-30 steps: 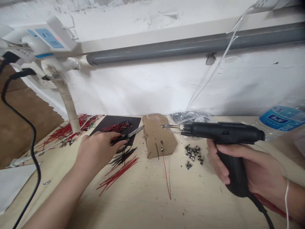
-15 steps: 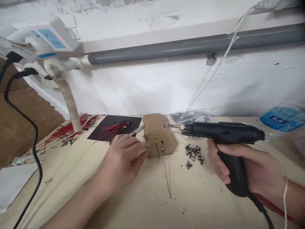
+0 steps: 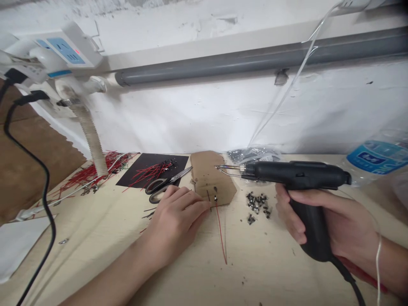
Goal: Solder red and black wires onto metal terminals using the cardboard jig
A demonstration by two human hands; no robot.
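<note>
The right hand grips a soldering iron pointing to nine o'clock; the left hand, at seven from its tip, grip unclear, could burn by straying closer.

Place: small electronics workshop.
Bench: pale wooden tabletop, far edge against a scuffed white wall.
Tool: black pistol-grip soldering iron over the right half.
Stock: red wires heaped near far left corner; small components right of cardboard.
Services: grey pipe and power socket above far edge.
</note>
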